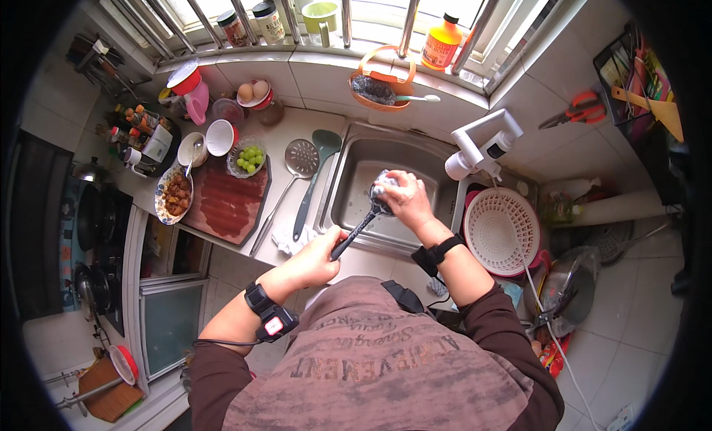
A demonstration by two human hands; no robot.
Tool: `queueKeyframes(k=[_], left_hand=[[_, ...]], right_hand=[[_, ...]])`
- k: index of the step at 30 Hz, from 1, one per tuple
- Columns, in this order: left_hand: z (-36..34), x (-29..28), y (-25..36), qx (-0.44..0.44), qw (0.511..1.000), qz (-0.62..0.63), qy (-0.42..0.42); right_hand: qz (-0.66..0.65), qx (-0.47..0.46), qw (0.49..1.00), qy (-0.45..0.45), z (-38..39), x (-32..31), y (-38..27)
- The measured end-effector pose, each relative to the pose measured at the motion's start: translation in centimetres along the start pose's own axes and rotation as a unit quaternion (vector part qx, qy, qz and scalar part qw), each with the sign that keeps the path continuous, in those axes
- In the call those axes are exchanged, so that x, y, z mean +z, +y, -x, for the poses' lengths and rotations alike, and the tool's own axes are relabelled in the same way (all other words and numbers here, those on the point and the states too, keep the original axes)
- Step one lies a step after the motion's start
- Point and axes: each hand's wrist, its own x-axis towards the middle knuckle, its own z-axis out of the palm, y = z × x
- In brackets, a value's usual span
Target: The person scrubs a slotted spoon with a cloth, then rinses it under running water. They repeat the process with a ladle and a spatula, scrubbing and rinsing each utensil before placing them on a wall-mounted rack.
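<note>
Over the near side of the steel sink point(437, 242), my left hand point(315, 259) is closed around the handle of a black long-handled utensil point(357, 233). The utensil slants up and to the right, its dark head partly hidden by my fingers, so I cannot tell whether it is a spoon or a ladle. My right hand point(404, 201) presses a whitish scrubbing cloth point(385, 180) onto that head. Left of the sink lie a slotted skimmer point(302, 158) and a grey-green spatula point(324, 146), with a crumpled white cloth point(293, 240) near the spatula's handle.
A white tap point(482, 146) leans over the sink's right side. Beside it stands a white colander point(501, 231). To the left, a reddish board point(226, 201) bears a bowl of green grapes point(249, 159), next to a plate of food point(176, 196). An orange basket point(382, 90) hangs behind.
</note>
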Motion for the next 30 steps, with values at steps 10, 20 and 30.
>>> queueKeyframes(k=[10,20,30], left_hand=[[1.0,-0.9,0.4,0.049,0.998,-0.051,0.001],[0.1,-0.1,1.7,0.108,0.988,-0.108,-0.006],[-0.1,0.5,1.7,0.112,0.986,-0.127,-0.004]], right_hand=[[0.003,-0.065,0.998,-0.018,-0.5,-2.8,0.1],[-0.161,0.182,0.970,-0.016,-1.8,-1.1,2.4],[-0.220,0.134,0.953,-0.156,-0.8,-0.9,2.5]])
